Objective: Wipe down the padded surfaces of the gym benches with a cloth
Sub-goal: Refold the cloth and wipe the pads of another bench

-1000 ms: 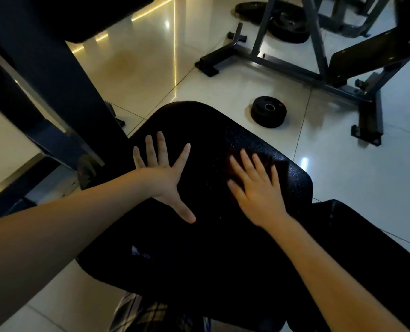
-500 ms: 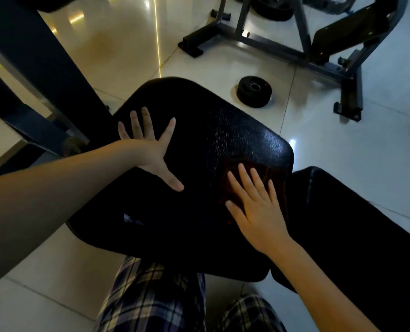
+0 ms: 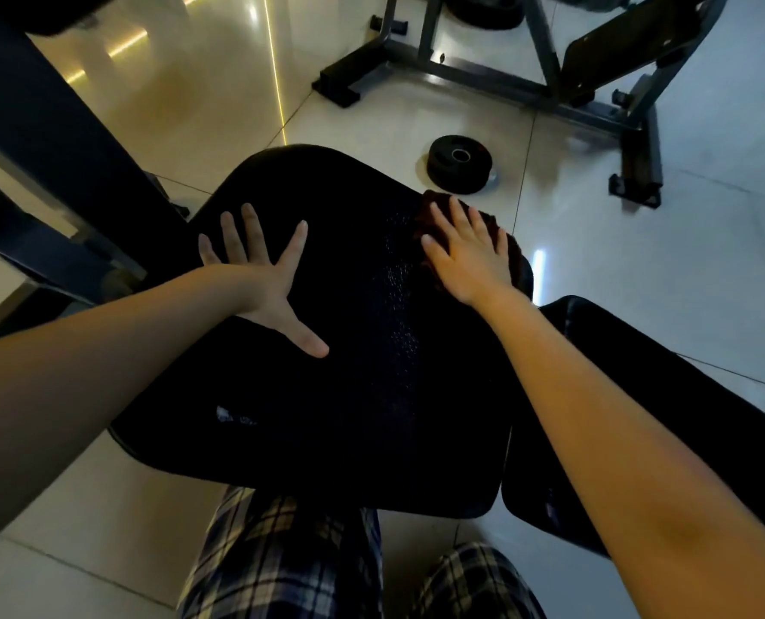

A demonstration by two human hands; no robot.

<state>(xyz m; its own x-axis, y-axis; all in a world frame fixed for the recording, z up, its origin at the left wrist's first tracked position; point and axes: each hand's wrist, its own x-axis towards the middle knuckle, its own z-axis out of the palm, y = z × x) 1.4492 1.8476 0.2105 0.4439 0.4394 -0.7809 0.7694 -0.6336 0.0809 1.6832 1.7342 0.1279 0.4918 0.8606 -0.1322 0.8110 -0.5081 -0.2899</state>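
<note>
A black padded bench seat [image 3: 353,395] fills the middle of the view. My left hand [image 3: 264,283] lies flat on its left side with the fingers spread wide. My right hand [image 3: 470,256] presses with straight fingers on a dark reddish-brown cloth [image 3: 425,207] at the seat's far right edge; most of the cloth is hidden under the hand. A second black pad [image 3: 666,395] adjoins the seat on the right, under my right forearm.
A small black weight plate [image 3: 460,163] lies on the pale tiled floor just beyond the seat. A grey metal bench frame [image 3: 505,73] stands behind it. A dark machine frame [image 3: 45,140] slants along the left. My plaid trouser legs [image 3: 282,560] show below.
My right hand has slid the cloth away from me, from the middle of the seat's right side to its far right edge. My left hand stays flat and spread on the seat.
</note>
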